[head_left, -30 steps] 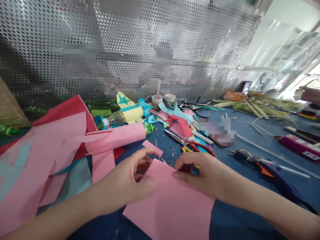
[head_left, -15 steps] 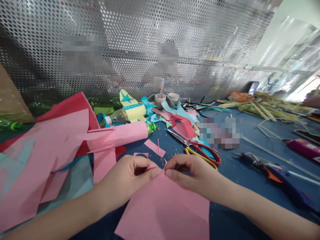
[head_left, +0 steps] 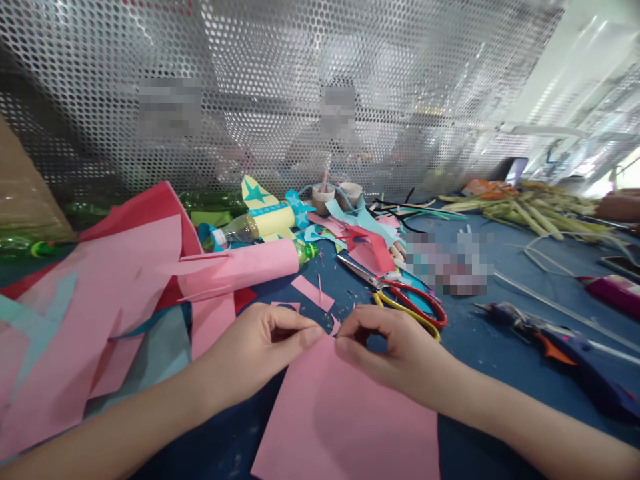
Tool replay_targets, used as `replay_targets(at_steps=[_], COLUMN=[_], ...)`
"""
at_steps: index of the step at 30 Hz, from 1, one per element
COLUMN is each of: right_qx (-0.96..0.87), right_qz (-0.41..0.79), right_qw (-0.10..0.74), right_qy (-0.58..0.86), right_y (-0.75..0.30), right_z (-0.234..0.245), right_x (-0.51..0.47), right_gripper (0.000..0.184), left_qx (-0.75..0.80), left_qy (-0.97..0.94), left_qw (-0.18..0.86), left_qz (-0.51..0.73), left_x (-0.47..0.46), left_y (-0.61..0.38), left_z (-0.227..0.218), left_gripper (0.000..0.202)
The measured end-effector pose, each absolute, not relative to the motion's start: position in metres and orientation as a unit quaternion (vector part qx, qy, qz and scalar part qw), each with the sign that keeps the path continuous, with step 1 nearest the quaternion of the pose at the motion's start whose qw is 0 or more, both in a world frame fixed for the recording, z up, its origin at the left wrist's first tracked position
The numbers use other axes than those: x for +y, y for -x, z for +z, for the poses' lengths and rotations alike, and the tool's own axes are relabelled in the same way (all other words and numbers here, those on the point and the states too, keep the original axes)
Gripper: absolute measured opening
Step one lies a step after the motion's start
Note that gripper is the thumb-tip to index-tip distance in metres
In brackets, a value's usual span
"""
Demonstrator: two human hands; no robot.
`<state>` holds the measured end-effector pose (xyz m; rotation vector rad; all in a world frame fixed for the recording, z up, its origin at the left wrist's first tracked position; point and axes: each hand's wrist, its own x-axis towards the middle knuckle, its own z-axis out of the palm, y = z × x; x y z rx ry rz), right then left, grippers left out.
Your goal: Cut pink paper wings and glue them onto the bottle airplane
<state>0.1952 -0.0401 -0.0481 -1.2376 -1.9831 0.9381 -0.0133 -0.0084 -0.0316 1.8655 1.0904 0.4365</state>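
Note:
A sheet of pink paper point(head_left: 355, 417) lies low in front of me, its far edge up at my fingers. My left hand point(head_left: 273, 347) pinches that edge near its left corner between thumb and forefinger. Close beside it, my right hand point(head_left: 383, 343) pinches the same edge, with a narrow gap between the two hands. Just past my fingertips are small pink paper scraps point(head_left: 314, 293). Behind my right hand rest scissors point(head_left: 395, 293) with red and yellow handles, blades pointing away to the left.
A pink-wrapped bottle point(head_left: 245, 268) lies beyond my left hand, near a yellow-wrapped bottle point(head_left: 265, 222). Large pink sheets point(head_left: 120, 280) cover the left side. At right lie a blue glue gun point(head_left: 555, 350) and dried yellowish strips point(head_left: 530, 210). A perforated silvery screen point(head_left: 280, 87) stands behind.
The pink sheet now looks flatter and has shifted slightly right; the small fold at my left fingers no longer shows. Both hands stay close together at its far edge.

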Motion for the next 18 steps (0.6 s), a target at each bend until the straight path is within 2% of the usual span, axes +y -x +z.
replay_targets(at_steps=[3,8,15,18], right_qx=[-0.741,-0.71,-0.719,-0.715], right_qz=[0.378,0.427,0.421,0.405], right_qw=[0.279,0.244,0.243,0.26], right_qy=[0.479,0.503,0.497,0.507], right_y=[-0.1976,-0.2022,-0.2031,-0.204], right_z=[-0.0467,-0.0465,-0.0486,-0.0502], right_x=[-0.0368,-0.034,-0.0341,-0.0334], right_gripper=[0.012,0.024,0.033,0.034], left_qx=[0.443,0.462,0.515,0.533], left_qy=[-0.758,-0.72,-0.639,-0.553], left_qw=[0.445,0.47,0.496,0.566], left_qz=[0.178,0.216,0.283,0.299], left_x=[-0.0069,-0.0079,-0.0081,-0.0072], left_y=[0.0137,0.0114,0.0104,0.0104], left_z=[-0.0297,-0.0311,-0.0368,-0.0361], left_gripper=[0.03,0.029,0.023,0.023])
